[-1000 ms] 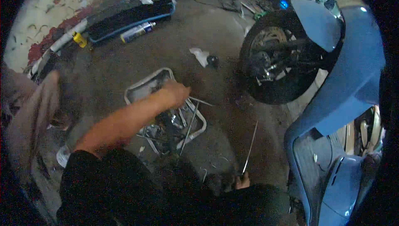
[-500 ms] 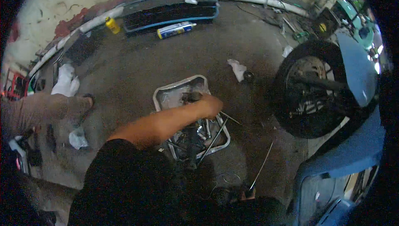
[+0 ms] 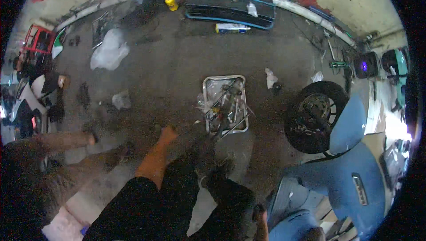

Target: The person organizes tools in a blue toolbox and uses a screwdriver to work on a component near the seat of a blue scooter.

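Note:
My left hand (image 3: 168,133) is lowered just left of a metal tray (image 3: 205,83) on the floor; it is blurred, and whether it holds anything is unclear. Assorted metal tools (image 3: 235,110) and plastic bits lie in the tray, with long bars across its front right. My right hand (image 3: 262,216) is low at the bottom beside the blue scooter bodywork (image 3: 364,183), closed around something dark that I cannot make out. A front wheel with black tyre (image 3: 297,125) stands right of the tray, with a light blue fender (image 3: 346,130) over it.
A co-worker's legs (image 3: 53,148) are at the left, near another scooter (image 3: 26,101). A white plastic bag (image 3: 108,52), yellow bottle (image 3: 171,2), spray can (image 3: 230,28) and dark blue-edged panel (image 3: 213,8) lie toward the wall. Green tools (image 3: 339,65) sit at right.
My left hand has come out of the tray, down and to the left. My right hand is lower; its long thin rod no longer shows clearly. The view has turned leftward, showing more floor.

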The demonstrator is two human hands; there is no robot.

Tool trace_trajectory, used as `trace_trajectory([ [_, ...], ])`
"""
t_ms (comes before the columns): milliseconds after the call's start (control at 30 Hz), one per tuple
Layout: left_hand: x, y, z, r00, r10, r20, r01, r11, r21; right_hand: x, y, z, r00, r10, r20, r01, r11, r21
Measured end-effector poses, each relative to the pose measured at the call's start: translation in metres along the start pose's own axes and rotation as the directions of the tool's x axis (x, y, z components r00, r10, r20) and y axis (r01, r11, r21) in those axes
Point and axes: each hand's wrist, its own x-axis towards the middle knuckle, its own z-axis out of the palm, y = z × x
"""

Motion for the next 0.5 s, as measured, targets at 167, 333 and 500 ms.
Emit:
trace_trajectory([
  [167, -0.179, -0.125, -0.010, 0.946, -0.176, 0.272, 0.187, 0.982, -0.015, -0.109, 0.009, -0.014, 0.941, 0.219, 0.259, -0.281, 0.931, 0.233],
  [333, -0.300, -0.134, -0.028, 0.876, -0.189, 0.445, 0.270, 0.955, -0.126, -0.148, -0.022, -0.009, 0.867, 0.481, 0.128, -0.493, 0.866, 0.088],
  [500, -0.289, -0.164, 0.041, 0.938, 0.213, 0.274, -0.257, 0.957, 0.136, -0.176, -0.081, 0.025, 0.918, 0.396, -0.009, -0.279, 0.631, -0.724],
])
